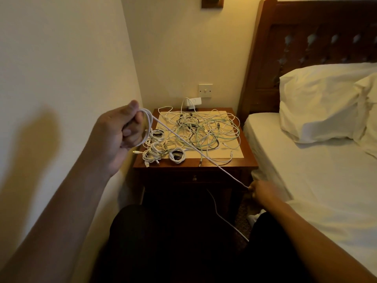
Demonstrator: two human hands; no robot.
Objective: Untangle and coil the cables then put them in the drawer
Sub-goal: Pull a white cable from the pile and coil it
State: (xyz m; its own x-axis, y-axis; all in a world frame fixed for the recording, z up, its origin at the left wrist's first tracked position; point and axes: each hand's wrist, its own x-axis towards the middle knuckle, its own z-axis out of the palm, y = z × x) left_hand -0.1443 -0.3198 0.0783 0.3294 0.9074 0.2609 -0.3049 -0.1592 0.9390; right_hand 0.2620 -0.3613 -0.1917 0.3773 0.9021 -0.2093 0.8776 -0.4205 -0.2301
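My left forearm [67,197] and right forearm [310,225] come in closest to me from the bottom corners, over my dark lap [163,246]. My left hand [120,135] is raised at ten o'clock, clenched around a few loops of the white cable [193,147], thumb on top.

From that fist the cable runs taut, its long axis slanting from ten o'clock down to four o'clock across the front of the nightstand [250,160]. It ends at my right hand [263,190], low at four o'clock beside the bed [306,180]. That hand is blurred, but it seems to pinch the line at its fingertips. Below the pinch the slack tail drops toward six o'clock over my lap.

So the free length lies on the right hand's side and the coil on the left's. I reckon the next loop means bringing the right hand up along that slant to the left fist.

At twelve o'clock the tangle [206,129] sprawls on the nightstand top, with the finished coils [161,150] at its eight o'clock corner. The drawer [194,177] sits shut beneath them.
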